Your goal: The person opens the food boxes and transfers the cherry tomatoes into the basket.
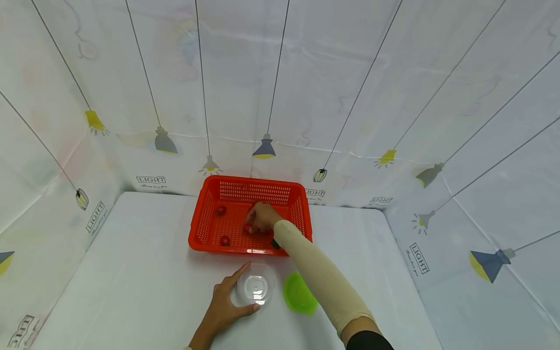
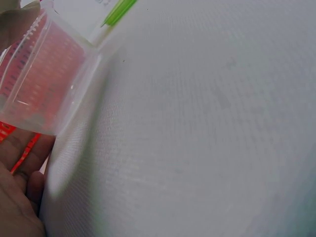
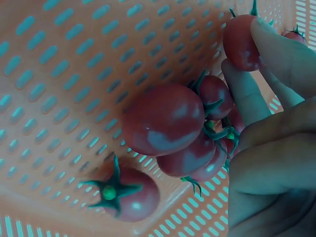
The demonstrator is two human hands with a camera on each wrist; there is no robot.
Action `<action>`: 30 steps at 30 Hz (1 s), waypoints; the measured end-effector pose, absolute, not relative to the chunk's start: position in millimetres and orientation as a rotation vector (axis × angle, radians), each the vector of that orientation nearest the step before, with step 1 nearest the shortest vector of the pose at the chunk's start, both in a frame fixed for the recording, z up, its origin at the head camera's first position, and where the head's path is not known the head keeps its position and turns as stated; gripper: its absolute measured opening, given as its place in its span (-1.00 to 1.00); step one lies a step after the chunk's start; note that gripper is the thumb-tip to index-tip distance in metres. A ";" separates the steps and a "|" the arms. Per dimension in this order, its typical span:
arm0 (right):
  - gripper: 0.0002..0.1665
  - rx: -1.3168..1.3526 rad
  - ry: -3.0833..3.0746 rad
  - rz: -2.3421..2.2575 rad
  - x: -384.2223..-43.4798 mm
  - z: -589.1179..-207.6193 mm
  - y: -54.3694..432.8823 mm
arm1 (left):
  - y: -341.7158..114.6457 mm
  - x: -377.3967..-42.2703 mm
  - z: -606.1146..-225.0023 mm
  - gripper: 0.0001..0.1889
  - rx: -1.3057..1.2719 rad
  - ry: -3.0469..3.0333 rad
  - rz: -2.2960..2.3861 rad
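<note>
In the right wrist view, my right hand [image 3: 281, 148] pinches a small red tomato [image 3: 239, 42] with a green stem between thumb and fingers. That hand reaches into the red perforated basket [image 1: 253, 180] at the back of the table. Beneath it lies a cluster of tomatoes [image 3: 165, 118] with green stems, partly hidden by the hand in the head view. My left hand [image 1: 222, 307] grips a clear plastic container [image 1: 255, 286] in front of the basket, its thumb and fingers on opposite sides.
A bright green bowl [image 1: 299, 293] stands right of the clear container, below the right forearm. Two loose tomatoes lie in the basket's left part, one near the front [image 1: 225, 240]. A white table [image 1: 148, 272] is enclosed by white sheets [image 1: 236, 87] printed with lamps.
</note>
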State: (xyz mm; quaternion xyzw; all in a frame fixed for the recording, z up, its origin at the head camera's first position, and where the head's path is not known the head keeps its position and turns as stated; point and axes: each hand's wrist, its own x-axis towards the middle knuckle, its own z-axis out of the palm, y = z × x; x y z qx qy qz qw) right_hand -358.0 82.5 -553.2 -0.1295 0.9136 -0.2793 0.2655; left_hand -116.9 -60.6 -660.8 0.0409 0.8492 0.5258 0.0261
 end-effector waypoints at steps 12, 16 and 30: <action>-0.78 -0.382 2.538 -0.709 -357.1 -552.3 83.5 | -60.6 -114.5 -658.9 0.22 0.094 2.634 1.621; -0.77 -0.460 2.631 -0.639 -353.4 -544.5 82.3 | -60.4 -112.8 -658.8 0.30 0.059 2.645 1.608; -0.60 -0.589 2.793 -0.367 -327.6 -510.5 85.4 | -57.0 -114.1 -659.0 0.29 0.097 2.705 1.577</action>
